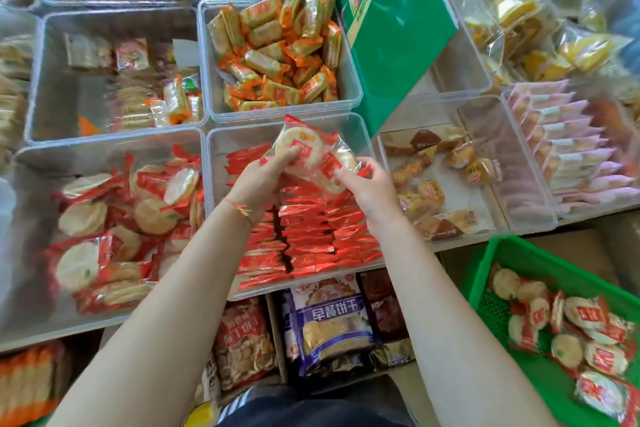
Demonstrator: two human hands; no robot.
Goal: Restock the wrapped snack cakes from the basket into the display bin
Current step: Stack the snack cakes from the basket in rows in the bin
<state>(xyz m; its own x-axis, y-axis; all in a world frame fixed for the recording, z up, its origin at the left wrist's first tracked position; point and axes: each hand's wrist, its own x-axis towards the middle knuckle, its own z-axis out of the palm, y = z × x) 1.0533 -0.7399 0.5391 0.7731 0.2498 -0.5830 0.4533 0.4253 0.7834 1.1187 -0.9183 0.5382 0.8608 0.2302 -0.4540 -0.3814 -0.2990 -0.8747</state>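
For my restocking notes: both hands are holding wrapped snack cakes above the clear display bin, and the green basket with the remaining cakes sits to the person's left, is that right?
Not quite: the green basket sits to the person's right, at the lower right of the head view. The rest holds: the left hand and right hand hold wrapped snack cakes above the clear display bin.

Far centre: clear bin (349,87) of orange-wrapped biscuits (277,52). Left of it, clear bin (38,80), few mixed packets near its right wall. Near left: bin (20,253) of round rice crackers in red wrappers (114,229). Right: bin (502,218) with brown-wrapped pastries (436,184); beyond, pink-wrapped packs (568,149) stacked in rows. Green carton (394,28) tilted, far centre-right. Below shelf: blue biscuit bag (332,319), red bag (242,340) just left of it
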